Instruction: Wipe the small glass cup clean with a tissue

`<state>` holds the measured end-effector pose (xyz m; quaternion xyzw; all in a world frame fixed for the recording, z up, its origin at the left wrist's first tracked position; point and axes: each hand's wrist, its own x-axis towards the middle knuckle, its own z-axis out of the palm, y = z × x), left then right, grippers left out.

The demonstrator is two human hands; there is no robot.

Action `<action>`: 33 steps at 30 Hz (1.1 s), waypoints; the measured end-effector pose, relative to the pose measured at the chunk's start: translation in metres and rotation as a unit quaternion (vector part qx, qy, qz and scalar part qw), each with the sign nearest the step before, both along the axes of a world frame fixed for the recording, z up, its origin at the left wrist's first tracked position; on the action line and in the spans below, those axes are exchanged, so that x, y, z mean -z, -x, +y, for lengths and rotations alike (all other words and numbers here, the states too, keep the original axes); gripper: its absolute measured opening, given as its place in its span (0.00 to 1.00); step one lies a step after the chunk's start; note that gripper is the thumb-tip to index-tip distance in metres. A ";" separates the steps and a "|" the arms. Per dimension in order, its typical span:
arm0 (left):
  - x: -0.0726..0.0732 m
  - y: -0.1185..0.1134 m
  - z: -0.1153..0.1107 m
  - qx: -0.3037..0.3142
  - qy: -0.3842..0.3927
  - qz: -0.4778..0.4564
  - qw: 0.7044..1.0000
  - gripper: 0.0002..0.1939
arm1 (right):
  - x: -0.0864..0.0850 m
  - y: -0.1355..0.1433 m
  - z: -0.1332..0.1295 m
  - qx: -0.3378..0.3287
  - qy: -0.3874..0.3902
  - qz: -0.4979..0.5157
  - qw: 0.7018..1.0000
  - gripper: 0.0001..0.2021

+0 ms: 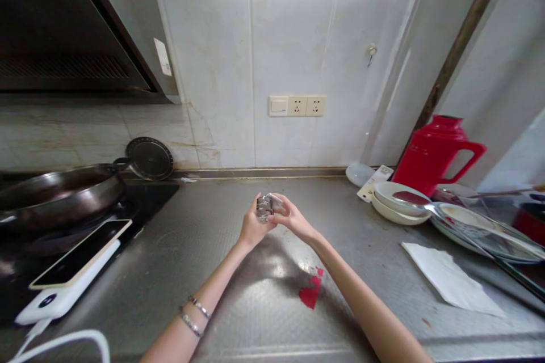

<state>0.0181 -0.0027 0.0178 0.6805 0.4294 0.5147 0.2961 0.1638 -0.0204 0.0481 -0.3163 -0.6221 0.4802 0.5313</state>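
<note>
Both hands meet above the middle of the metal counter (204, 249). My left hand (253, 228) wraps its fingers round the left side of a small silvery, foil-like object (264, 207). My right hand (292, 217) grips the same object from the right, thumb and fingers closed on its edge. What the object is cannot be made out. Scraps of red paper (310, 295) lie on the counter below, between my forearms.
On the left are a pan (63, 195) on the stove, a phone (83, 255) and a white power bank (63, 295) with a cable. To the right stand a red thermos (430, 153), stacked bowls (395, 212), a plate with utensils, and a white napkin (451, 278).
</note>
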 end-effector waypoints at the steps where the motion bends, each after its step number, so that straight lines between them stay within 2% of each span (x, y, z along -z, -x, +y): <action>1: 0.000 0.000 0.000 0.005 0.005 -0.004 1.000 0.46 | 0.000 0.000 0.000 0.012 -0.001 -0.002 1.000 0.29; 4: -0.001 -0.001 -0.001 0.034 0.016 -0.025 0.999 0.50 | 0.000 0.001 0.001 0.032 0.014 0.005 0.999 0.29; 8: -0.005 0.001 -0.002 0.144 0.030 -0.039 0.988 0.59 | 0.000 0.000 0.003 0.027 0.037 0.058 0.997 0.29; 10: -0.008 0.004 -0.001 0.164 0.032 -0.020 0.986 0.62 | 0.001 -0.002 0.005 0.022 0.059 0.089 0.994 0.28; 15: -0.014 0.007 0.008 0.122 -0.026 0.038 0.991 0.63 | 0.001 -0.003 0.009 0.028 0.121 0.123 0.985 0.24; 19: -0.017 0.004 0.012 0.154 -0.049 0.041 0.986 0.62 | -0.001 -0.001 0.008 0.052 0.136 0.115 0.983 0.23; 22: -0.013 0.000 0.014 0.160 -0.046 0.023 0.986 0.59 | -0.001 0.002 0.005 0.046 0.121 0.100 0.986 0.24; 24: -0.008 -0.001 0.015 0.129 -0.043 0.009 0.991 0.54 | 0.002 0.004 0.006 0.042 0.111 0.093 0.989 0.24; 26: -0.003 0.000 0.016 0.101 -0.035 -0.006 0.994 0.50 | 0.008 0.005 0.009 0.048 0.110 0.096 0.988 0.24; 29: 0.003 0.001 0.017 0.098 -0.022 -0.047 0.994 0.46 | 0.020 0.005 0.019 0.063 0.107 0.090 0.988 0.24; 31: 0.006 0.001 0.016 0.106 -0.017 -0.065 0.992 0.45 | 0.028 0.001 0.026 0.091 0.083 0.051 0.991 0.25; 33: 0.009 0.001 0.014 0.102 -0.013 -0.059 0.993 0.44 | 0.033 -0.005 0.032 0.148 0.039 -0.007 0.988 0.25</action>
